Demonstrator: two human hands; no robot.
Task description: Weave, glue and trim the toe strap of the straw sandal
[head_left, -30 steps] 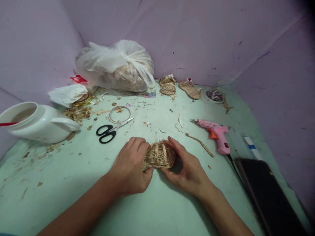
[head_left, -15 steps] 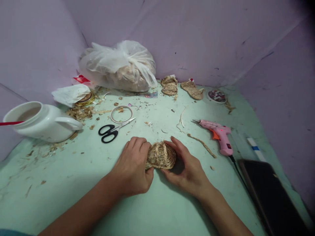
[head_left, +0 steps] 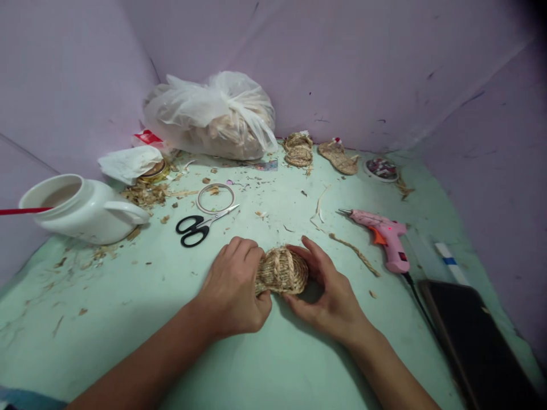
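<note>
Sandal [head_left: 282, 272] in left grip [head_left: 237, 287], cupped right grip [head_left: 337, 300]

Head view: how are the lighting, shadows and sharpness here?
Head view, lighting: dim, soft; head view, shadows: soft-edged shade under the right hand on the green table; head view, edges: top-right corner dark; head view, sharpness: ridges on the woven sandal readable, finest strands soft.

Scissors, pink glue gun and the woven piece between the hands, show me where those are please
Scissors [head_left: 209, 220]: head view, where handles meet blades.
Pink glue gun [head_left: 390, 232]: head view, where barrel meets handle.
Woven piece [head_left: 284, 272]: head view, between its braided strips.
</note>
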